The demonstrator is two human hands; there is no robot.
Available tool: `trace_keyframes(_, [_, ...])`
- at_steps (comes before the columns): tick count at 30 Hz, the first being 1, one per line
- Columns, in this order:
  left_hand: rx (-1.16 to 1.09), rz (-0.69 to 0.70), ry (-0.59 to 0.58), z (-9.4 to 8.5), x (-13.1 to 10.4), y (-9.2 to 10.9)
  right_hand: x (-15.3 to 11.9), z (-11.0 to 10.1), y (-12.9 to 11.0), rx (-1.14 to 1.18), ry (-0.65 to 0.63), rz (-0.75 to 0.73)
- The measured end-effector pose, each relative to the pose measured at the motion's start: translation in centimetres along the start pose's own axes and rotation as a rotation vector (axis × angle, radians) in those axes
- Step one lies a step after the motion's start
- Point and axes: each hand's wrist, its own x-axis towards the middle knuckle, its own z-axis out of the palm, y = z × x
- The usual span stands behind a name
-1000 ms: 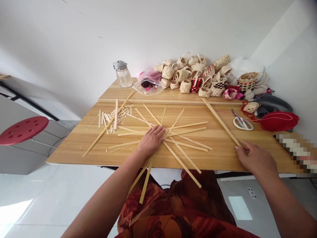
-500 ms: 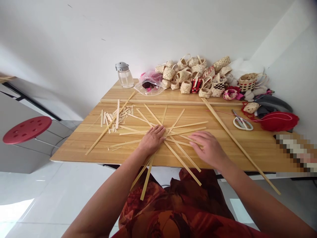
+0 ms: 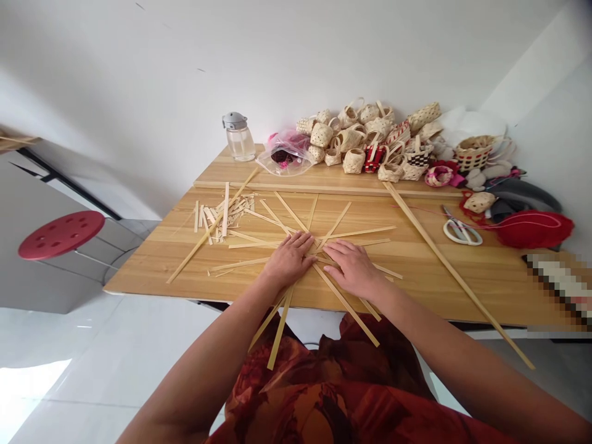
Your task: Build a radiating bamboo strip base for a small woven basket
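Several thin bamboo strips (image 3: 351, 234) lie crossed in a star shape on the wooden table (image 3: 462, 253). My left hand (image 3: 289, 261) presses flat on the centre where the strips cross. My right hand (image 3: 354, 268) lies flat right beside it, fingers spread over the strips just right of the centre. Neither hand grips anything. A few strips hang over the table's near edge above my red patterned lap. One long bamboo strip (image 3: 444, 259) lies diagonally to the right, apart from both hands.
Short strip offcuts (image 3: 222, 213) lie at the left. At the back stand a clear jar (image 3: 239, 137), a plastic bag (image 3: 284, 157) and a heap of small woven baskets (image 3: 370, 139). Scissors (image 3: 460, 228) and red thread (image 3: 531, 228) lie right. A red stool (image 3: 62, 233) stands left.
My right hand let go of the long strip at the right and moved left onto the crossed strips beside my left hand. The left hand stayed put.
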Motion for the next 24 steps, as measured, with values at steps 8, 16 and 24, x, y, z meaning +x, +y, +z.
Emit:
trace_keyframes(8, [-0.003, -0.003, 0.004, 0.1, -0.1, 0.0, 0.3, -0.2, -0.3, -0.019, 0.041, -0.006])
trace_keyframes(16, [0.050, 0.040, -0.084, 0.3, 0.1, -0.6, 0.9, -1.3, -6.1, 0.272, 0.132, -0.357])
trace_keyframes(24, [0.006, -0.001, -0.048, -0.4, 0.0, 0.0, 0.1, -1.5, -12.1, 0.335, -0.062, -0.506])
